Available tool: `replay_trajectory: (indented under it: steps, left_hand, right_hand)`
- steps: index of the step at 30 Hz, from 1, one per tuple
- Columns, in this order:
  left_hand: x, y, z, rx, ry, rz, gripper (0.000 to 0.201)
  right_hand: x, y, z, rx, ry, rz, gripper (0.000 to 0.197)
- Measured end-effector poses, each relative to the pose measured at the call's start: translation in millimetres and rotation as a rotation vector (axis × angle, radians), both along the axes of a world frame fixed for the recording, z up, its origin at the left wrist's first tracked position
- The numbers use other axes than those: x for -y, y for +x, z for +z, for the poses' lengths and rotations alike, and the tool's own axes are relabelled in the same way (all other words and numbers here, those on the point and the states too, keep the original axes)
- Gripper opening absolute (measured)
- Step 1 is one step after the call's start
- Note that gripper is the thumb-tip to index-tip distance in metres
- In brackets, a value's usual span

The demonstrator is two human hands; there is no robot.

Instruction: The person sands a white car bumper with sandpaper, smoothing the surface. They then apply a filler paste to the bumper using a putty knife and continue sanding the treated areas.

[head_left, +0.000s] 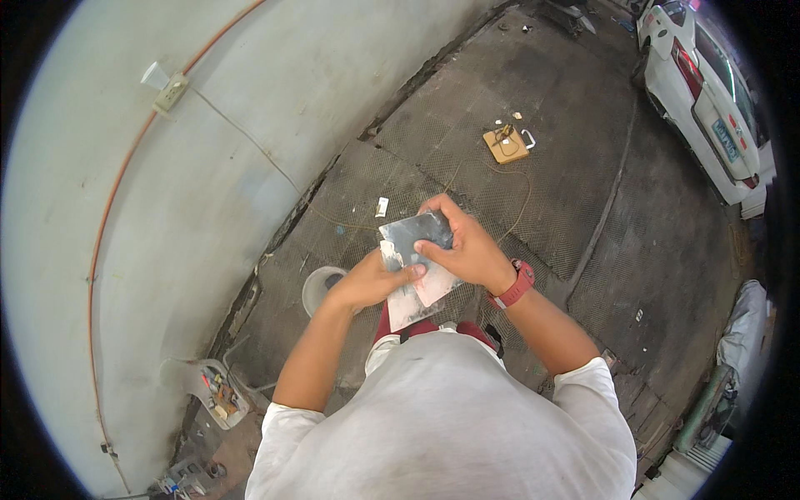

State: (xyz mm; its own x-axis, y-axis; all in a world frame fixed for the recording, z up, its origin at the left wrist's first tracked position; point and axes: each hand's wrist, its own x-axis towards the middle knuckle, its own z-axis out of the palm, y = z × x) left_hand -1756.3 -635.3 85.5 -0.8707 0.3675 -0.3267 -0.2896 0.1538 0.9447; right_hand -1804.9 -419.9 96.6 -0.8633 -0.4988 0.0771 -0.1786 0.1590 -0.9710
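In front of my body, my right hand (473, 250) grips a thin, flat putty spreader (421, 229), its thumb lying on the face. The sheet is dark grey at the far end and smeared pale pink toward me. My left hand (371, 282) is closed on a second flat spreader (407, 310), smeared whitish and pink, with the thumb across its face. The two sheets overlap, the right one partly covering the left one. A whitish lump of paste clings to the left edge. Fingers under the sheets are hidden.
A pale bucket (318, 290) stands left of my legs. A tan box-like device (506, 144) with a cord lies ahead on the dark floor. A white car (700, 100) is at far right. By the left wall, a chair (221, 396) holds assorted tools.
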Motion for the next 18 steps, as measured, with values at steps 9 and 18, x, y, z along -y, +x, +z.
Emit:
replay_trajectory:
  steps: [9, 18]
  left_hand:
    - [37.9, -200.0, -11.3, -0.314, -0.17, 0.327, 0.03]
    - [95.1, -341.5, 17.4, -0.492, -0.541, 0.174, 0.032]
  right_hand:
    - [48.2, -193.2, -52.9, -0.036, -0.105, -0.548, 0.043]
    - [135.7, -318.3, -27.5, 0.073, -0.204, -0.495, 0.042]
